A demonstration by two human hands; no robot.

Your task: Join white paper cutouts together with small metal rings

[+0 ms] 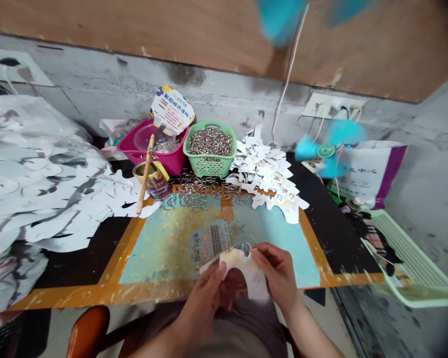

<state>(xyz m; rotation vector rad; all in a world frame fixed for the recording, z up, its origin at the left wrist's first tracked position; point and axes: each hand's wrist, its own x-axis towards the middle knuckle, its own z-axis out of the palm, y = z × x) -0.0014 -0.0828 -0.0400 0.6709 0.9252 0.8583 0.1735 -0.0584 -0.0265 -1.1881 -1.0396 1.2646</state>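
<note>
My left hand (208,291) pinches the left side of a white cut-out piece (257,282) with a curved notch, held above the table's front edge. On the other side, my right hand (278,268) has thumb and fingers closed on the piece's upper right edge. A metal ring (246,249) stands up from that edge beside the right fingertips; whether they touch it, I cannot tell. Yellowish smears mark the piece near the ring. Loose metal rings (197,191) lie spread beyond my hands. A green basket (209,166) behind them is full of rings.
White pieces with rings (270,174) are stacked at the back right. White cut-outs (71,199) heap up on the left. A stick (145,174) leans across a smeared can (159,188) before a magenta basket (132,149). A blue fan (327,150) spins near a pale green tray (428,258).
</note>
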